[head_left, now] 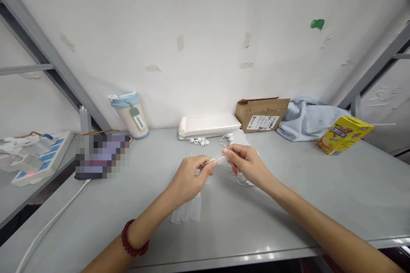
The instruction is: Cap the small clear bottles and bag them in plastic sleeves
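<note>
left hand [194, 175]: a small clear piece [219, 160] is pinched at one end.
right hand [245, 162]: its other end is pinched.
clear strips [185, 210]: laid on the desk [262, 232].

Left grip [188, 177] and right grip [245, 160] meet over mid-tabletop [336, 183], a plastic piece [221, 159] between them. Sleeves [187, 211] lie nearer me, below my left. Left: phone [105, 155], tumbler [132, 120] behind it; power strip [45, 166] farther left. Beyond my hands, by the wall [205, 51]: container [209, 126], caps [201, 141] just before it. Rightward: carton [261, 115], cloth [299, 119], then snack box [344, 135].
</note>
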The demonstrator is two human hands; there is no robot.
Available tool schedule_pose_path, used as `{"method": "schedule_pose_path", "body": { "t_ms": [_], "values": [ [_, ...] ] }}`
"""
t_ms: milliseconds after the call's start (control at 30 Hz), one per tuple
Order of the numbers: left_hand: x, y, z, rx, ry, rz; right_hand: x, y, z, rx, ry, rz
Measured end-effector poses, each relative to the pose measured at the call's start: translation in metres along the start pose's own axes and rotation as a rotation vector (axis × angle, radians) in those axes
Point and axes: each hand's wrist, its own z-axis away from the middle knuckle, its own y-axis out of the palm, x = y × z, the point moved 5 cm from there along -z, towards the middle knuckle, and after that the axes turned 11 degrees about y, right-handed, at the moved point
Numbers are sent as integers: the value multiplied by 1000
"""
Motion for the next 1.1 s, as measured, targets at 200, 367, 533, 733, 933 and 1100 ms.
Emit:
{"method": "schedule_pose_path", "body": {
  "t_ms": [200,367,533,733,933,1100],
  "values": [
    [-3,1,-1,-51,153,-122,-3,2,-2,81,122,-131],
    [-6,0,1,-149,217,-97,11,-18,1,51,85,-126],
    [4,-9,-1,-280,4,78,25,-77,3,-128,-107,-24],
    [13,-15,-1,-333,-120,110,-7,-100,-5,169,124,230],
    [18,-11,-2,-297,-126,91,-20,-98,-6,240,181,473],
    [19,-12,-1,-293,-139,88,-25,-98,-8,224,185,559]
  ]
}}
